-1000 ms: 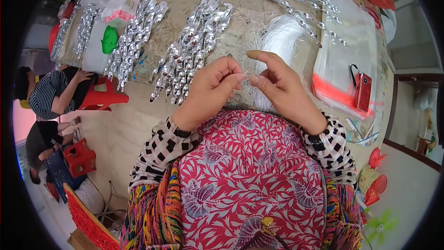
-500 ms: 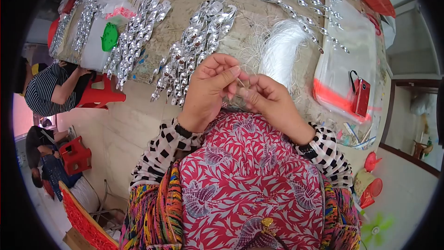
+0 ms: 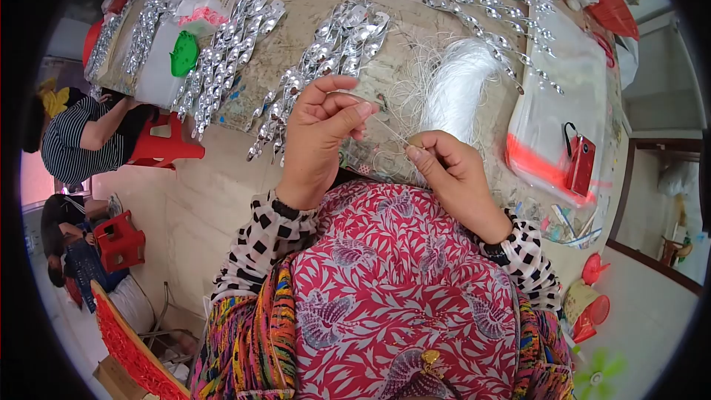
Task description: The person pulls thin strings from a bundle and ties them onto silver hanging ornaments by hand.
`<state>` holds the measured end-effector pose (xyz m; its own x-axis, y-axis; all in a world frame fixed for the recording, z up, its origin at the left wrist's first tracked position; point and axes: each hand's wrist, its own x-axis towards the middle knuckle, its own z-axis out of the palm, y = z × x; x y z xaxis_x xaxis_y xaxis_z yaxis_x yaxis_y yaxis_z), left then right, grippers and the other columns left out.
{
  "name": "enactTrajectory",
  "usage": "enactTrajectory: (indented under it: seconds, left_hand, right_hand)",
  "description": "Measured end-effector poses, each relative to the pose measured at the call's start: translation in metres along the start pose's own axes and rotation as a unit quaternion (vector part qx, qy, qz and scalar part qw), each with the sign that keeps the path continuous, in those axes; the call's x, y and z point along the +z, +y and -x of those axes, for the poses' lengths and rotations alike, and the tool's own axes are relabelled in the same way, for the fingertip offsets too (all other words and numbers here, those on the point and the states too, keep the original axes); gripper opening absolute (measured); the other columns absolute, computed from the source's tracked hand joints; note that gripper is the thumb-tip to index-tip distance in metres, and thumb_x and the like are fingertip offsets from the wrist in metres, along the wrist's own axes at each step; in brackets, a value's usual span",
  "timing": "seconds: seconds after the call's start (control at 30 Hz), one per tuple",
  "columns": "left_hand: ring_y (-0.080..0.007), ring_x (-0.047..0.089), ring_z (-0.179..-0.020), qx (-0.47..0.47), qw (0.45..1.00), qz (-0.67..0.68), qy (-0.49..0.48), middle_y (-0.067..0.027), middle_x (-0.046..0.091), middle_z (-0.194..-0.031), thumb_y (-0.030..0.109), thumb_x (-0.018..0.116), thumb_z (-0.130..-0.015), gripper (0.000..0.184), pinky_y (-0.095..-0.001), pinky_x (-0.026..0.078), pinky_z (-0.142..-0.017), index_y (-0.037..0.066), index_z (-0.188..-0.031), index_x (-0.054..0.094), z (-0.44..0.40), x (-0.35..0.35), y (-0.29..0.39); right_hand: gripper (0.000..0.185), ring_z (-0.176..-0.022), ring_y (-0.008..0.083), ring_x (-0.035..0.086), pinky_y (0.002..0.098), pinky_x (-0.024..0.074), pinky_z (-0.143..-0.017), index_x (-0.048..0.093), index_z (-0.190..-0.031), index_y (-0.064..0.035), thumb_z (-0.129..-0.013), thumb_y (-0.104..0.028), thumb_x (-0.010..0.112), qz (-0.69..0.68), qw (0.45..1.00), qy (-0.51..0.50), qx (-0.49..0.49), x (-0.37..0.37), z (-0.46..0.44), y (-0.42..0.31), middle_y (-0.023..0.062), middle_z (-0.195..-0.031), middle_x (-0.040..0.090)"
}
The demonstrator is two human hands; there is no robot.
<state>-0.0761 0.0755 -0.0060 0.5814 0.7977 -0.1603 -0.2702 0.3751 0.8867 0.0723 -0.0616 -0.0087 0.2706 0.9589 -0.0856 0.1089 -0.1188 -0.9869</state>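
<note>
A thin white string runs taut between my two hands, above the table's near edge. My left hand pinches one end between thumb and forefinger, its other fingers curled. Thumb and forefinger of my right hand are closed on the other end, where a small loop hangs below. Just beyond my right hand lies a thick bundle of white string, with loose strands spreading to its left. Behind my left hand is a pile of shiny silver twisted strips, partly hidden by that hand.
More silver strips lie to the left beside a green piece. On the right, a red phone-like device rests on clear plastic bags. Two people sit at the left, one near a red stool. The table is stained.
My hands have moved apart, the right one going right and down, drawing the string out straight between them. The whole view has shifted slightly.
</note>
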Motion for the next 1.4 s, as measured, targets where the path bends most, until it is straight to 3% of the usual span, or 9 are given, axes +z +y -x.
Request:
enactTrajectory:
  seconds: [0.63, 0.7, 0.77, 0.83, 0.9, 1.03, 1.1, 1.2, 1.4]
  left_hand:
    - [-0.0076, 0.058, -0.077, 0.06, 0.985, -0.158, -0.04, -0.0028, 0.066, -0.085, -0.002, 0.064, -0.084, 0.007, -0.021, 0.046, -0.068, 0.0, -0.09, 0.065, 0.016, -0.005, -0.001]
    - [-0.0083, 0.059, -0.079, 0.062, 0.985, -0.158, -0.032, -0.0027, 0.065, -0.087, 0.0, 0.064, -0.083, 0.007, -0.0212, 0.046, -0.07, 0.0, -0.09, 0.066, 0.019, -0.009, -0.003]
    - [-0.0091, 0.059, -0.078, 0.097, 0.952, -0.284, -0.057, -0.0031, 0.064, -0.085, 0.002, 0.065, -0.083, 0.004, -0.0218, 0.045, -0.069, 0.001, -0.087, 0.066, 0.023, -0.01, 0.0]
    - [-0.0148, 0.06, -0.079, 0.117, 0.938, -0.319, -0.066, -0.0046, 0.061, -0.083, 0.005, 0.067, -0.081, 0.004, -0.0267, 0.046, -0.07, 0.004, -0.085, 0.067, 0.025, -0.011, 0.003]
    - [-0.0226, 0.059, -0.082, 0.282, 0.873, -0.382, -0.11, -0.0064, 0.06, -0.084, 0.007, 0.068, -0.077, 0.006, -0.0326, 0.046, -0.072, 0.006, -0.083, 0.067, 0.028, -0.01, 0.002]
    - [-0.026, 0.057, -0.082, 0.325, 0.85, -0.394, -0.129, -0.0065, 0.058, -0.085, 0.008, 0.069, -0.074, 0.007, -0.0358, 0.044, -0.073, 0.007, -0.08, 0.067, 0.036, -0.001, 0.007]
    - [-0.0252, 0.056, -0.08, 0.319, 0.865, -0.369, -0.117, -0.0061, 0.057, -0.083, 0.007, 0.07, -0.072, 0.008, -0.0345, 0.044, -0.072, 0.007, -0.08, 0.066, 0.038, -0.004, 0.008]
    - [-0.0224, 0.056, -0.08, 0.262, 0.902, -0.327, -0.109, -0.0051, 0.057, -0.082, 0.008, 0.07, -0.073, 0.008, -0.0327, 0.043, -0.072, 0.007, -0.081, 0.067, 0.041, -0.012, 0.007]
    - [-0.0153, 0.056, -0.081, 0.162, 0.949, -0.237, -0.128, -0.0032, 0.059, -0.082, 0.009, 0.07, -0.078, 0.007, -0.0294, 0.043, -0.072, 0.006, -0.083, 0.069, 0.045, -0.018, 0.011]
  right_hand:
    - [0.009, -0.067, 0.0028, 0.044, 0.0198, 0.038, -0.06, 0.061, -0.092, 0.0012, -0.092, -0.008, 0.058, 0.095, 0.995, 0.025, 0.012, -0.012, 0.008, -0.01, -0.0041, -0.073, 0.054]
    - [0.012, -0.066, 0.0041, 0.046, 0.0199, 0.0384, -0.059, 0.06, -0.1, 0.0006, -0.091, -0.007, 0.058, 0.09, 0.996, 0.006, -0.004, -0.013, 0.007, -0.001, 0.001, -0.084, 0.058]
    - [0.025, -0.069, 0.0082, 0.048, 0.0217, 0.0394, -0.059, 0.057, -0.113, 0.0002, -0.089, -0.007, 0.059, 0.304, 0.929, 0.15, -0.15, -0.005, 0.005, -0.023, 0.0102, -0.11, 0.058]
    - [0.036, -0.091, 0.0164, 0.055, 0.0268, 0.0449, -0.077, 0.051, -0.123, 0.0011, -0.089, -0.006, 0.057, 0.285, 0.943, 0.145, -0.089, -0.001, 0.012, -0.039, 0.0175, -0.133, 0.046]
    - [0.033, -0.114, 0.0281, 0.051, 0.0367, 0.0415, -0.095, 0.051, -0.12, 0.0028, -0.088, -0.004, 0.055, 0.374, 0.874, 0.145, -0.275, -0.002, 0.011, -0.044, 0.0214, -0.132, 0.047]
    - [0.044, -0.128, 0.0275, 0.04, 0.0394, 0.029, -0.108, 0.037, -0.135, 0.0013, -0.093, -0.008, 0.049, 0.018, 0.992, -0.009, -0.127, 0.023, 0.007, -0.046, 0.0165, -0.137, 0.044]
    - [0.047, -0.116, 0.0223, 0.05, 0.0351, 0.039, -0.099, 0.035, -0.136, -0.0002, -0.094, -0.013, 0.051, -0.048, 0.995, -0.031, -0.084, 0.031, 0.003, -0.048, 0.0138, -0.126, 0.052]
    - [0.049, -0.069, 0.0066, 0.053, 0.0188, 0.0442, -0.06, 0.038, -0.134, -0.0026, -0.092, -0.017, 0.058, -0.166, 0.985, -0.023, 0.029, 0.035, 0.001, -0.042, 0.0015, -0.083, 0.056]
    - [0.025, -0.065, 0.0027, 0.046, 0.017, 0.0366, -0.056, 0.053, -0.114, -0.0031, -0.091, -0.01, 0.061, -0.115, 0.989, -0.075, 0.06, 0.026, 0.003, -0.033, -0.0053, -0.074, 0.05]
